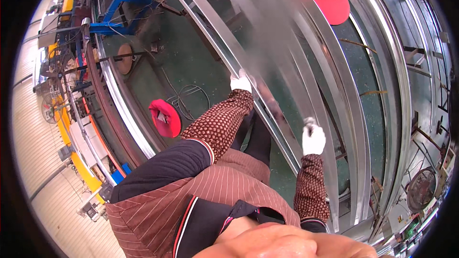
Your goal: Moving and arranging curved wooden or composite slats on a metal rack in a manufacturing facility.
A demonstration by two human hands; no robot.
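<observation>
Bar (224, 43) of shiny silver metal, long, narrow

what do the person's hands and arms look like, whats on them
The left hand and right hand wear white gloves. Brown oversleeves with a pale, checkered-looking pattern cover the forearms. Above the left one, a dark sleeve ends in a red-and-white striped edge.

I'm looking into a metal workshop: long metal bars (349, 91) run side by side toward the right, a blue frame (106, 28) stands far left, a caged fan (421, 188) at right, green floor (186, 67) below.
</observation>
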